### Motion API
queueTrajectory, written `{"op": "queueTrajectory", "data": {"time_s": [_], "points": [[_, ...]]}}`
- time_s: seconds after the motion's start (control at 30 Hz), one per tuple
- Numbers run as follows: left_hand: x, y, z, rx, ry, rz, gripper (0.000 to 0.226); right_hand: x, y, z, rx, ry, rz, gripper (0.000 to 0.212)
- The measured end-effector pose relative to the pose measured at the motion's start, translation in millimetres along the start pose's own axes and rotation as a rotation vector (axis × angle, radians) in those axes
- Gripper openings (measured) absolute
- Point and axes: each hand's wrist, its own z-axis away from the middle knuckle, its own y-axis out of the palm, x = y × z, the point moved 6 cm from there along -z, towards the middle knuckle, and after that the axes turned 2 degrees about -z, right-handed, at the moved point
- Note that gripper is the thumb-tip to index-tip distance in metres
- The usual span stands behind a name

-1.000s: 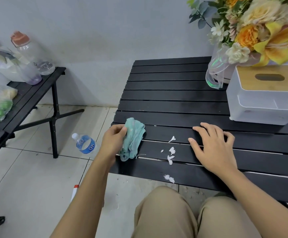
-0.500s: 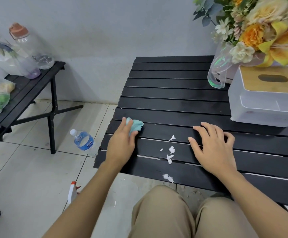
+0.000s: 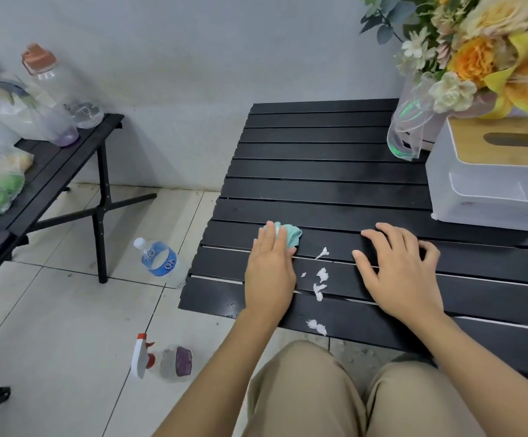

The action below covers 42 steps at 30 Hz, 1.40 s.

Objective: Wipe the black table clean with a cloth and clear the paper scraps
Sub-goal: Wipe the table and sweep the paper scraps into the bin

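Far left, off the job: a side table [image 3: 67,171] w/ bottles, then a water bottle [image 3: 158,258] and a spray bottle [image 3: 161,361] lying on the floor.

Left hand [image 3: 270,275] is lying palm-down on the black table [image 3: 319,171], fingers together and flat, pressing the teal cloth [image 3: 289,234] onto a slat; most of the cloth is hidden under the fingers, only its far end is showing. Just right of that hand the paper scraps [image 3: 321,274] are sitting loose on the slats, approx. 5 bits, incl. one [image 3: 316,327] nearer the front edge. Right hand [image 3: 401,272] is resting spread on the table beside them, holding nothing, prob. steadying.

Step in hand, I'd say: the wiping pass is starting, scraps not yet cleared. Next move is likely calling for a sweep rightward into the scraps w/ steady pressure, right hand cupping to catch them; the gaps btw slats could let small bits drop through.

Far right: tissue box [image 3: 489,184] and flowers [image 3: 477,48], clear of the work.
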Motion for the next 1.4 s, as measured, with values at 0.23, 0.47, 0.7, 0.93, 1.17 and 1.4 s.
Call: {"op": "queueTrajectory", "data": {"time_s": [0.23, 0.47, 0.7, 0.93, 1.17, 1.4], "points": [[50.1, -43.5, -28.7, -0.088, 0.035, 0.198, 0.039, -0.2, -3.0, -0.3, 0.012, 0.003, -0.008, 0.042], [46.5, -23.9, -43.5, -0.134, -0.253, -0.006, 0.031, 1.9, -3.6, -0.8, 0.029, 0.017, 0.003, 0.043], [-3.8, -28.6, -32.5, 0.153, 0.105, 0.614, 0.036, -3.8, 4.2, -0.8, 0.125, 0.025, 0.009, 0.067], [111.3, -32.7, -109.8, -0.146, -0.516, 0.162, 0.029, -3.2, 8.7, -4.1, 0.153, 0.025, 0.019, 0.071], [21.9, -2.9, -81.8, -0.132, -0.136, -0.003, 0.034, -4.8, 9.4, -5.0, 0.167, 0.034, 0.025, 0.071], [-26.6, -3.7, -72.4, 0.25, 0.046, 0.651, 0.033, -5.8, 9.6, -4.9, 0.188, 0.029, 0.015, 0.071]]}}
